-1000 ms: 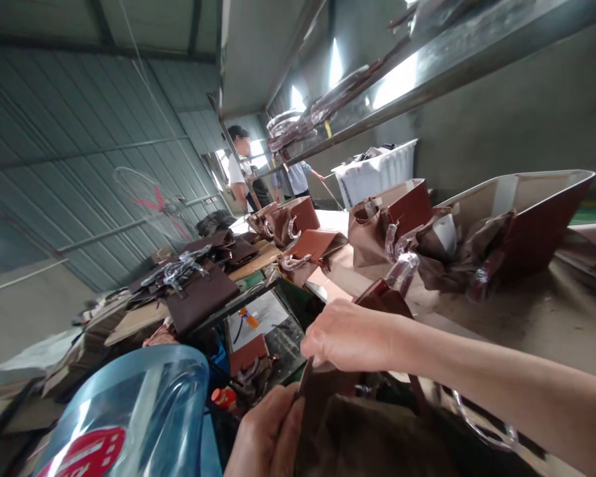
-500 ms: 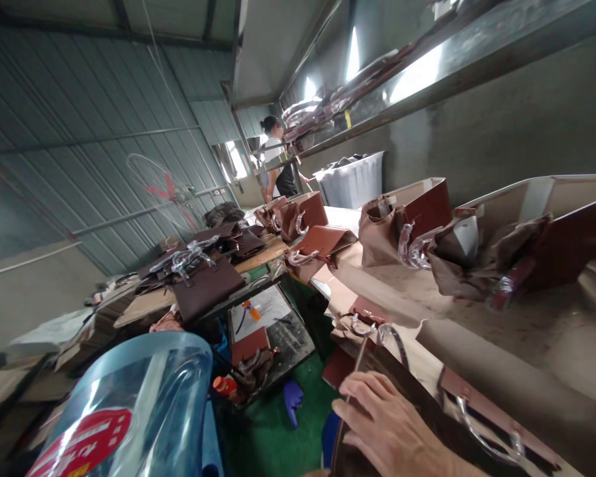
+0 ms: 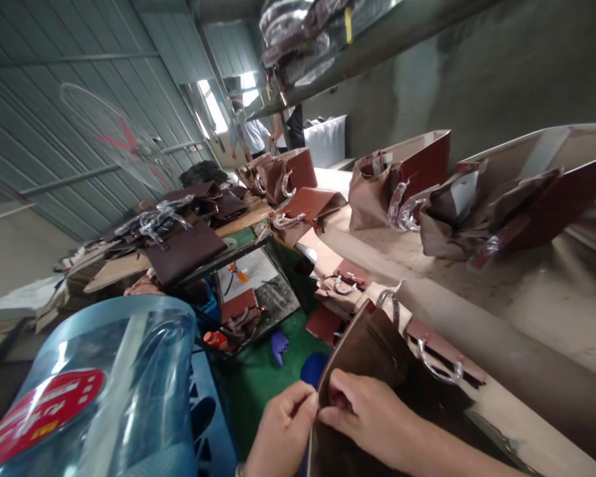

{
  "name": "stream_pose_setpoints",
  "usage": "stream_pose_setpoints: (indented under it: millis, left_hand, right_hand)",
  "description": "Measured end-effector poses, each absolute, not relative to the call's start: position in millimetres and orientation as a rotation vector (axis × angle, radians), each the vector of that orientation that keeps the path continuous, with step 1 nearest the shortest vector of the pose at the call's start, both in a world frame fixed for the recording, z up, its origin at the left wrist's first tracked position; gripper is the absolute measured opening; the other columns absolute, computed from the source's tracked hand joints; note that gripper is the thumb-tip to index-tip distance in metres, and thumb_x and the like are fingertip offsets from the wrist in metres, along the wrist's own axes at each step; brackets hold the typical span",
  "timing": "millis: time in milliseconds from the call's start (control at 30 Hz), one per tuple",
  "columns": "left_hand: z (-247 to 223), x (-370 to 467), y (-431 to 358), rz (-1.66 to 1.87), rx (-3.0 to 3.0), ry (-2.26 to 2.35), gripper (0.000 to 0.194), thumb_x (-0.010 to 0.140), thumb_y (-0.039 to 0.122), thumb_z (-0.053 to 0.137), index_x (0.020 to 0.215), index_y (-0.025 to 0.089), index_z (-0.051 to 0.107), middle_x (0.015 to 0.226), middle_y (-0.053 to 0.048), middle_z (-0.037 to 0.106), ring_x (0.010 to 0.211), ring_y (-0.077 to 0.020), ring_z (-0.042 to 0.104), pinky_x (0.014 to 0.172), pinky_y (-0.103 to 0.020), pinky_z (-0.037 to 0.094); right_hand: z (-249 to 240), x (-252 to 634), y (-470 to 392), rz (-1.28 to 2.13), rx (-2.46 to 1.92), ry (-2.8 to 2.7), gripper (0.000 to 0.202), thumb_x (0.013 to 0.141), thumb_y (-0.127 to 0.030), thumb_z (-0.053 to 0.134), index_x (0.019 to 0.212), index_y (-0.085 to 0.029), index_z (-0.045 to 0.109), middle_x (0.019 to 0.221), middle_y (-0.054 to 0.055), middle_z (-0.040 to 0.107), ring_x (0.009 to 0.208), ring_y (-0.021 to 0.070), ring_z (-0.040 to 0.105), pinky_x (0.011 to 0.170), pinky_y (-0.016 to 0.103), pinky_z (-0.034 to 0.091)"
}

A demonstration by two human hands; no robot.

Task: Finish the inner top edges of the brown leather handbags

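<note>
**Both hands meeting at one edge of a dark brown bag**

Taking the blue water bottle [image 3: 129, 391] as landmark, the dark brown bag [image 3: 377, 341] is standing tilted to its right, well apart, with green floor [image 3: 243, 404] showing between. The left hand [image 3: 285, 430], on the bag's bottle-facing side, is pinching the bag's edge [image 3: 336, 344] between thumb and forefinger. The right hand [image 3: 365, 414], farther from the bottle, is lying inside that edge with its fingers curled; whether they are gripping the material I cannot tell.

A purple glove [image 3: 279, 348] is lying on the floor to the bottle's right, nearer to it than the bag is. The workbench [image 3: 526, 291] is stretching away on the bottle's far right.

The step in hand seems to be working the edge with the fingertips. The next move probably calls for keeping the left pinch steady while the right fingers are feeling along the edge.
</note>
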State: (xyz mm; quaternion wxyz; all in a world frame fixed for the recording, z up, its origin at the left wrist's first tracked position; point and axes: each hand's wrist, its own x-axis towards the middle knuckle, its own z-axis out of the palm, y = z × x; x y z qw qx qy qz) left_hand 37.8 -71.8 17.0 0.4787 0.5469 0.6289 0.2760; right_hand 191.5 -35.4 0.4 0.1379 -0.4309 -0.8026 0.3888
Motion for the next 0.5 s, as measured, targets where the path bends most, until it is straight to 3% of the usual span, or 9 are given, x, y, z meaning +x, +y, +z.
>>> stream_pose_setpoints:
  millis: [233,500]
  left_hand:
    - [15.2,29.0,-72.3,0.644,1.070,1.415,0.024,0.070,0.035,0.048,0.060,0.013,0.051,0.057,0.001,0.039,0.060,-0.0117,0.034,0.059,-0.023,0.029]
    - [10.2,27.4,-72.6,0.633,1.072,1.433,0.031,0.063,0.043,0.055,0.052,0.014,0.054,0.049,0.002,0.042,0.053,-0.0112,0.038,0.054,-0.025,0.031]
  right_hand:
    - [-1.2,185.5,-38.4,1.161,-1.288,-2.286,0.036,0.073,-0.054,0.049,0.069,-0.017,0.048,0.065,-0.001,0.058,0.057,0.0113,0.051,0.048,0.020,0.025]
    - [-3.8,184.3,-39.2,1.402,-1.295,-2.152,0.017,0.071,-0.035,0.053,0.072,-0.017,0.054,0.068,0.000,0.060,0.059,0.0119,0.052,0.049,0.020,0.031]
